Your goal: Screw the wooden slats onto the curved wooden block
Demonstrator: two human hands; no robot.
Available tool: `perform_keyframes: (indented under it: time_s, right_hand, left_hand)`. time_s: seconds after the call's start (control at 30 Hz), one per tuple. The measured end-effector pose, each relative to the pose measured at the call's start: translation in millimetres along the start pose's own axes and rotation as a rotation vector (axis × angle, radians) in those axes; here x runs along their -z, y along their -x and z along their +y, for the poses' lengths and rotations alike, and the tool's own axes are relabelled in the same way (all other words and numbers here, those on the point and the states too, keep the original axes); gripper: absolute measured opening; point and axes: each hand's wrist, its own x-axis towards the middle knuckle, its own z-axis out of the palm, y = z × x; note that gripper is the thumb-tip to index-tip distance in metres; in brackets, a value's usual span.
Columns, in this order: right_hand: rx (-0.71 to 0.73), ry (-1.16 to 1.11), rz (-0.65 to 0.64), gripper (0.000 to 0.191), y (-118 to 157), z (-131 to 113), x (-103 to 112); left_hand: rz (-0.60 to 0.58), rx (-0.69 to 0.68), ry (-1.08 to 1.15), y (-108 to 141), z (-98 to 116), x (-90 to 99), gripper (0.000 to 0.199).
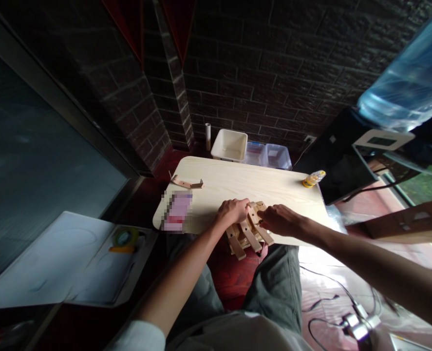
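Observation:
A wooden piece made of several pale slats with dark holes (251,238) lies at the near edge of the light wood table, its slat ends jutting over the edge. My left hand (234,212) is closed around its far left part. On its right side my right hand (279,219) is closed, fingertips pressed together by a slat; whatever is in them is hidden. A loose curved wooden slat (187,184) with upright bolt-like pins at its ends rests at the table's far left.
On the table (237,178) stand a yellow-capped clear bottle (313,179) at right and a blurred-out pinkish item (178,212) at left. Behind it are a cream bin (229,145) and clear bins (277,155). Cables and a power strip (360,324) lie at lower right.

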Motion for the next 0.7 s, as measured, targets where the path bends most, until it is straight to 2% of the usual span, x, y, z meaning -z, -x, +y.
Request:
perform_keyframes:
  time_s: [0.13,0.27,0.4,0.53,0.7]
  right_hand:
    - [-0.117,-0.059,-0.076,0.028,-5,-2,13]
    - [-0.161,-0.083,-0.123,0.032,-4,3,12]
    - [-0.088,-0.098,-0.078,0.028,2,9,10]
    - [0.032,-0.019,-0.001,0.019,2,9,7]
    - [0.121,0.006,0.113,0.023,-1,4,-5]
  left_hand:
    - [-0.011,0.018,0.001,1,2,0.5,0.034]
    - [0.006,0.018,-0.017,2,1,-0.8,0.033]
    - [0.022,0.020,-0.016,3,-1,-1.9,0.033]
    - [0.015,0.004,-0.018,2,-2,-1.3,0.035]
    - [-0.004,0.010,-0.012,-2,-1,-1.6,0.036]
